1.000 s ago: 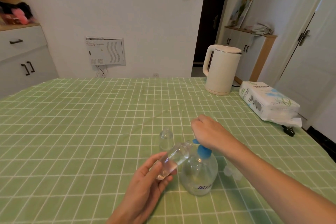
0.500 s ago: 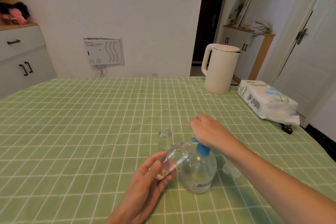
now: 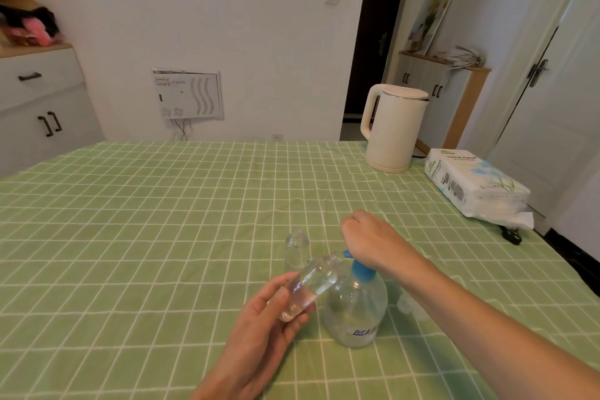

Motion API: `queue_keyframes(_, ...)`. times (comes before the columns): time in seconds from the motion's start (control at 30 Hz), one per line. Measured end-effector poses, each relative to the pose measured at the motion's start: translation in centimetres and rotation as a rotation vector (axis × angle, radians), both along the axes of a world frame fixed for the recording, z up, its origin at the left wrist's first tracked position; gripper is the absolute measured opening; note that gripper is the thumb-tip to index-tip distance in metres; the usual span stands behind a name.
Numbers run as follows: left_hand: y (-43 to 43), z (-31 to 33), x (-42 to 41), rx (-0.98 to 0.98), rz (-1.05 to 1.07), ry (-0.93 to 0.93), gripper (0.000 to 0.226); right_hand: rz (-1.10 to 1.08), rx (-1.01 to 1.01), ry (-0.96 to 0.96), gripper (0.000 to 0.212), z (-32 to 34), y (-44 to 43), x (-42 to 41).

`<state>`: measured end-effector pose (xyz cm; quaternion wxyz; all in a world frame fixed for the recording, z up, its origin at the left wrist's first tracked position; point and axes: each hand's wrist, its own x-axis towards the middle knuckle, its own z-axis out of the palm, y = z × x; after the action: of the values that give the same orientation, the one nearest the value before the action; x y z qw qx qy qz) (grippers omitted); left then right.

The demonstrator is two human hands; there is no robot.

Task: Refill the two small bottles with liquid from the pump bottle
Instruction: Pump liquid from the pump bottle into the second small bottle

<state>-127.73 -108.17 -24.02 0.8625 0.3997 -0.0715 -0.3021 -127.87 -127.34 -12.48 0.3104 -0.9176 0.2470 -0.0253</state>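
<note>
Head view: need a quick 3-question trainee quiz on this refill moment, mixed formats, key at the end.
1. True or false: the left hand holds a small bottle tilted, its mouth at the nozzle of the pump bottle.
2. The right hand is on: A) the kettle B) the pump bottle's top C) the tissue pack.
3. Fill in: the second small bottle stands ____ on the tablecloth.
Key: 1 true; 2 B; 3 upright.

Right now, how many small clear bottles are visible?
2. A tilted bottle in the left hand, mouth at the pump bottle spout; an upright bottle behind it. More may be hidden.
</note>
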Motion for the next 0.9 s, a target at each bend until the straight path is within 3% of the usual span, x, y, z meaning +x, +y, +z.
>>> queue_keyframes(0.9, 0.04, -0.28, 0.25, 0.0, 0.004, -0.013, 0.032, -0.007, 0.011, -0.02, 0.023, 0.2, -0.12, 0.11)
